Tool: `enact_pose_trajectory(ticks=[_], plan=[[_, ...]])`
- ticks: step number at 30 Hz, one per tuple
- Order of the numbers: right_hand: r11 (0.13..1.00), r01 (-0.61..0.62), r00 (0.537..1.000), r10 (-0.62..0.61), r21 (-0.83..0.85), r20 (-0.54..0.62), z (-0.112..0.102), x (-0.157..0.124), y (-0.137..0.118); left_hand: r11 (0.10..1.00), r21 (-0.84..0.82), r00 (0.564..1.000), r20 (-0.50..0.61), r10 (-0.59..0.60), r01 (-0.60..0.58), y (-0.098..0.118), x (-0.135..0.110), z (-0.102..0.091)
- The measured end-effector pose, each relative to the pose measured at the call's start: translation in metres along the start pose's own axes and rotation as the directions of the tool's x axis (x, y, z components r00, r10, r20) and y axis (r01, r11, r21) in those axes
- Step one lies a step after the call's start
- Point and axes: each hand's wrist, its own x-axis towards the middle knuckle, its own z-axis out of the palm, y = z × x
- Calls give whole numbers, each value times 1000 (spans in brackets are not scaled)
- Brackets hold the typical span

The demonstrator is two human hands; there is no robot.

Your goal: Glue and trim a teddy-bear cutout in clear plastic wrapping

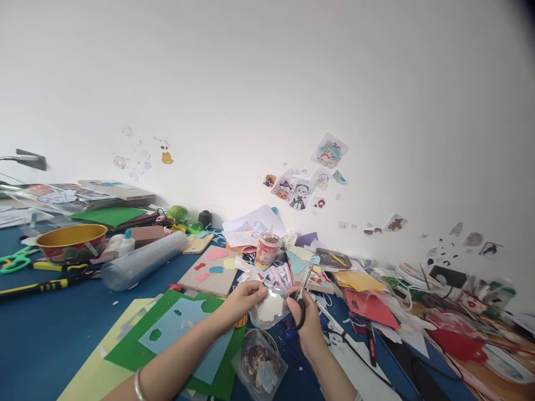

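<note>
My left hand (246, 297) pinches the upper left edge of a clear plastic piece (257, 321), with a white cut-out shape (270, 307) showing in it. My right hand (311, 323) is closed round the dark handles of a pair of scissors (300, 314), whose blades point up and away from me. Its fingertips are at the right edge of the plastic; whether they also grip it I cannot tell. Just below lies a clear sleeve with a cartoon girl picture (261, 365). Under my left forearm are a light blue sheet (175, 328) and a green sheet (125, 352).
Beyond my hands stand a red and white cup (268, 250) and a board with coloured cut-outs (209, 268). A plastic roll (144, 262), a gold-rimmed bowl (71, 245) and green scissors (16, 260) lie to the left. Papers and a red-handled cutter (371, 344) crowd the right.
</note>
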Motion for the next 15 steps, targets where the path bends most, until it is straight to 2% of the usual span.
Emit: enact_pose_trajectory(ticks=[6,8,10,12,13,15], plan=[[997,72,997,-72,-9,-13,-2,-2,-11,967,-252,999,47,-25,36,2,-5,4],[998,48,999,-48,28,-7,-2,-1,-10,927,-356,990,115,-80,116,3,-8,7],[998,13,1000,-13,60,-1,-2,-1,-7,862,-430,945,288,-151,269,4,-11,11],[997,-3,1000,5,73,-26,0,0,-4,795,-446,863,470,-184,412,5,-13,14],[998,-9,999,12,67,-42,1,1,-3,769,-455,833,523,-177,449,5,-14,15],[999,-24,997,27,47,-68,3,2,-2,733,-508,828,545,-133,452,5,-15,16]])
